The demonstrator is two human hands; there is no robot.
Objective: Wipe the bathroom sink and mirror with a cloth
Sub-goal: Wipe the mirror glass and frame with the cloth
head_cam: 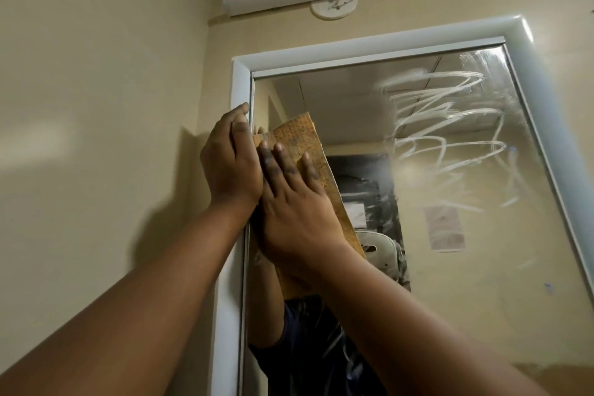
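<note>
- Cloth (295, 151), orange-brown, flat against mirror (450, 202) glass near upper left edge, just beside white frame (241, 83).
- Right hand (295, 202): fingers straight, spread, palm pressing cloth to glass; an open press, nothing curled round the cloth.
- Left hand (231, 161): fingers extended upward along the left frame edge, touching frame and cloth's left margin; whether it pinches the cloth cannot be told.
- Glass at upper right carries white zigzag smear streaks (450, 125); hazy film toward right edge. Judged as unwiped or only part-wiped.
- Glass around the cloth looks clearer, reflection readable there.
- Lower mirror mostly hidden by forearms; state unknown.
- Sink not in view; progress there unknown.
- Estimate: mirror stage in hand, well short of finished; streaked right side and sink probably left to do.
</note>
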